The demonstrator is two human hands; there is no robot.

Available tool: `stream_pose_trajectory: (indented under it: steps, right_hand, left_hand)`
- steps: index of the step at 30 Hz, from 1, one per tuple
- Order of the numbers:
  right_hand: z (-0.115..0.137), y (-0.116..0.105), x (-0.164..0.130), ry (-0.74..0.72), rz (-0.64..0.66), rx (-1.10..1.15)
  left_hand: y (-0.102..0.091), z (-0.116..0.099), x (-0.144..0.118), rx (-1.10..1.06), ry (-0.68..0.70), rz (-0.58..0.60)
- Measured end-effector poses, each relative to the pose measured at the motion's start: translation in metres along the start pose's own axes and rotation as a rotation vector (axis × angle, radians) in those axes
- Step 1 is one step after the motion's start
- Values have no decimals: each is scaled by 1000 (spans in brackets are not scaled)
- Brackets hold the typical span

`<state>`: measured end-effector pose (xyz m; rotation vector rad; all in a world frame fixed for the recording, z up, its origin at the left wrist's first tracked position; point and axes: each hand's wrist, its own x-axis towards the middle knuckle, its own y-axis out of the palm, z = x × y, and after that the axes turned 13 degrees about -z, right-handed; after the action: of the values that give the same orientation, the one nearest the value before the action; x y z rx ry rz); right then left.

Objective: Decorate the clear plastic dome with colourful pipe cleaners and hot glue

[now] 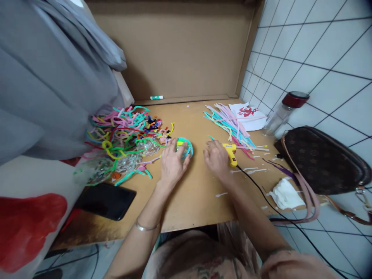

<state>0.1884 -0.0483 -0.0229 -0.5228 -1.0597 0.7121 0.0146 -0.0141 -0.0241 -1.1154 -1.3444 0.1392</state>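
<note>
On the tabletop, my left hand covers a coil, likely steadying it; my right hand curls beside a glue gun, presumably kept handy. Whether either grips, I cannot tell.

Round piece — teal, yellow, partly covered

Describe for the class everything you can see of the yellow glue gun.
The glue gun has a yellow, plastic-looking body with a small dark patch on its grip. It seems to lie on its side on the tabletop, grip toward the near edge. A black cord leaves the grip's end. The right hand hides its front; contact is unclear.
</note>
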Motion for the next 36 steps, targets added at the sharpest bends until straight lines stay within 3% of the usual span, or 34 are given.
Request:
stream_pose_trajectory:
  steps: [4,7,14,20,24,29,36]
  right_hand:
    - [-30,-26,-4,187,37,-470]
    - [-45,-28,-6,303,141,-579]
    - [-47,-18,-3,409,164,-518]
    - [-42,-38,1,491,106,-388]
    - [-27,-47,16,495,-12,-276]
    - [-9,-23,35,370,-156,-91]
    - [-16,7,21,298,-218,-71]
  left_hand:
    - [-3,-3,2,-11,-24,37]
    - [-4,-4,3,-13,-30,54]
    - [-1,4,5,-3,-88,69]
    - [5,8,4,-32,-109,44]
    - [11,10,2,-60,-108,16]
    - [15,15,1,-86,-104,-24]
    - [15,17,3,-104,-107,-3]
